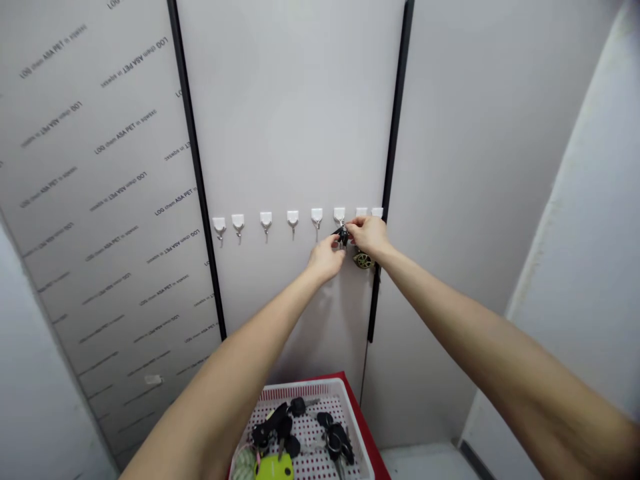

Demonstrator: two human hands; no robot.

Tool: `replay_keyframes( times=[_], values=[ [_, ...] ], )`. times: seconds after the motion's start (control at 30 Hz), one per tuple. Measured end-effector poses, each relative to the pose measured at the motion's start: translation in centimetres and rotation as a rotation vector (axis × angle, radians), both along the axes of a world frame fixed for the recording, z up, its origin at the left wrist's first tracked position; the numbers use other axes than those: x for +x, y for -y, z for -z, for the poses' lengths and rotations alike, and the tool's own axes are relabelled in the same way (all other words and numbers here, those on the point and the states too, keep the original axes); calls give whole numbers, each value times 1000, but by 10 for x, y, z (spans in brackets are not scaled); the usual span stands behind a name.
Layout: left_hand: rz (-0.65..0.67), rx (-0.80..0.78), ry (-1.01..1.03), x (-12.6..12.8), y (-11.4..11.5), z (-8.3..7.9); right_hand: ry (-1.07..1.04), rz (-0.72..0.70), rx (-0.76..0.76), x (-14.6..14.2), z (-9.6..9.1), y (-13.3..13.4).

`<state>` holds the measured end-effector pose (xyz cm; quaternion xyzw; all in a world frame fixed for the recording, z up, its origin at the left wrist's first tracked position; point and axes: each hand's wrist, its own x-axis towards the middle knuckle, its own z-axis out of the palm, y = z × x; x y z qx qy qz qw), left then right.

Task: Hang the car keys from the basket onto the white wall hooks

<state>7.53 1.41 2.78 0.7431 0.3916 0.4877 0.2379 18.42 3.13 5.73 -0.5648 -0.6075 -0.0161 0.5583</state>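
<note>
Both hands meet at a white adhesive hook (339,214) on the cabinet door. My left hand (326,259) pinches a bunch of black-headed keys (342,235) from below, just under the hook's metal prong. From the right, my right hand (369,233) closes its thumb and fingertips at the upper side of the same keys. Whether the key ring sits on the prong cannot be made out. A round, gold-and-dark openwork pendant (363,260) hangs below my right hand, and its upper attachment is hidden.
More white hooks (266,219) run in a row across the pale door (295,120). Black vertical strips (397,100) edge it. Below, a white perforated basket (357,437) on a red surface (369,440) holds several black keys (335,437) and a yellow-green item (274,468).
</note>
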Motion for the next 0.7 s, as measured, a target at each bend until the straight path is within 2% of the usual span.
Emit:
replay_keyframes(
  times=[0.13, 0.3, 0.4, 0.47, 0.57, 0.63, 0.7],
  values=[
    [11, 17, -12, 3, -4, -4, 98, 65, 61, 2, -7, -5],
    [3, 20, -48, 6, -7, -4, 189, 132, -23, -4, -10, -5],
    [12, 3, -53, 4, -6, 0, 226, 137, -83, -5, -7, -6],
    [27, -11, -47, 0, -3, 9, 205, 125, -79, -4, -2, -5],
    [65, -68, -39, -12, 7, 39, 156, 125, 18, 0, 15, 4],
    [90, -146, -43, -23, 17, 73, 157, 98, 67, -1, 38, 16],
    [104, -249, -64, -36, 29, 116, 221, 8, 17, -4, 72, 33]
  ],
)
